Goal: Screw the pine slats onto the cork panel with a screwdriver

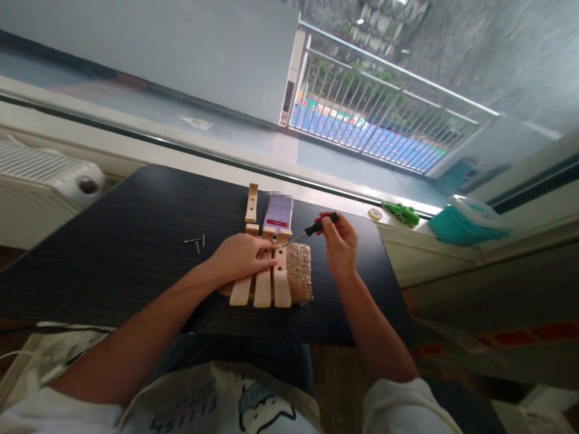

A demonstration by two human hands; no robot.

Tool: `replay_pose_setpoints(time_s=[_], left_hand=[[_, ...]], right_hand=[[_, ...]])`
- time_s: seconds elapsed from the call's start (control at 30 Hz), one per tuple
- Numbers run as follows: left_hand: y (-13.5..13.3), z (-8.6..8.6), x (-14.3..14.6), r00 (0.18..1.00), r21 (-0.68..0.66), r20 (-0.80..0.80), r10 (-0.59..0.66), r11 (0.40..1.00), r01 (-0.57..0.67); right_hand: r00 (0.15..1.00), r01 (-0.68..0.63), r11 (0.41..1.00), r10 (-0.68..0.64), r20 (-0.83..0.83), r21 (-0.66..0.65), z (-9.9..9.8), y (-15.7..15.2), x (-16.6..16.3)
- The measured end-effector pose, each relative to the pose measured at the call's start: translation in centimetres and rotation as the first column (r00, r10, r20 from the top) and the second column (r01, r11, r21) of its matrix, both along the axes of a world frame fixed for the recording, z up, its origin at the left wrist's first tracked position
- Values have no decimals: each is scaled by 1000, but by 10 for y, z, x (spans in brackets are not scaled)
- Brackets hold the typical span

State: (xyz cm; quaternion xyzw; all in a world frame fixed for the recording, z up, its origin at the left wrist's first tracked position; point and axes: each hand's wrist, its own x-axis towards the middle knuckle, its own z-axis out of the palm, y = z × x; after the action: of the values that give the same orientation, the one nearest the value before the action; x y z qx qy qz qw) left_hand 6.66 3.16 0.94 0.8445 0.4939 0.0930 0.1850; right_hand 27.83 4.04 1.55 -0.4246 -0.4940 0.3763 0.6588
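My right hand [341,241] grips a screwdriver [322,225] by its black handle, the shaft slanting down to the left. Its tip ends by the fingertips of my left hand [244,256]. That hand lies across three pale wooden pieces, thumb and index finger on the wood around the holes. The right wooden piece [281,286] shows two dark holes; the middle wooden piece [262,290] and left wooden piece [240,292] are partly covered by my hand. All three rest side by side on a brown block in clear wrap [300,274]. Whether a screw sits at the tip is too small to tell.
Another wooden piece [251,205] with two holes lies at the back of the black table [136,241], beside a phone [277,218] with a lit screen. Several screws [198,243] lie left of my hand. On the sill are a tape roll [375,214], a green cloth [401,213] and a teal bin [465,223].
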Motion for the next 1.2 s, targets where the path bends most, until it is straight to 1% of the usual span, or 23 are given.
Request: replay_pose_setpoints(time_s=[0.1, 0.17, 0.3, 0.4, 0.53, 0.7, 0.83, 0.9, 1.03, 1.2], left_hand=[[-3, 0, -10, 987, -37, 156, -44, 998, 51], [-7, 1, -18, 963, -31, 258, -73, 996, 84], [-16, 4, -40, 946, -30, 324, 15, 1000, -6], [-18, 3, -60, 942, 15, 315, 119, 991, -131], [-15, -9, -90, 901, 21, 318, 295, 948, -318], [-13, -26, -119, 867, 3, 260, 425, 897, -441], [-13, -31, -132, 857, -6, 196, 476, 875, -484], [-13, -32, -135, 861, 8, 181, 475, 875, -484], [-12, -33, -138, 890, 6, 145, 433, 899, -438], [-5, -40, -140, 884, 13, 93, 459, 887, -462]], right_hand=[[988, -24, 998, 16, -151, -53, -7, 7, 9], [969, -43, 996, 22, -245, -80, -12, 10, 15], [918, -95, 988, 39, -394, -125, -20, 13, 23], [885, -121, 982, 42, -464, -143, -24, 13, 28], [858, -129, 980, 32, -512, -154, -24, 13, 31], [845, -121, 978, 10, -535, -172, -24, 14, 32], [843, -125, 975, 6, -538, -184, -24, 14, 31], [846, -123, 974, 3, -534, -189, -24, 14, 31], [842, -111, 973, -15, -539, -201, -23, 13, 31], [845, -109, 970, -25, -534, -218, -24, 13, 31]])
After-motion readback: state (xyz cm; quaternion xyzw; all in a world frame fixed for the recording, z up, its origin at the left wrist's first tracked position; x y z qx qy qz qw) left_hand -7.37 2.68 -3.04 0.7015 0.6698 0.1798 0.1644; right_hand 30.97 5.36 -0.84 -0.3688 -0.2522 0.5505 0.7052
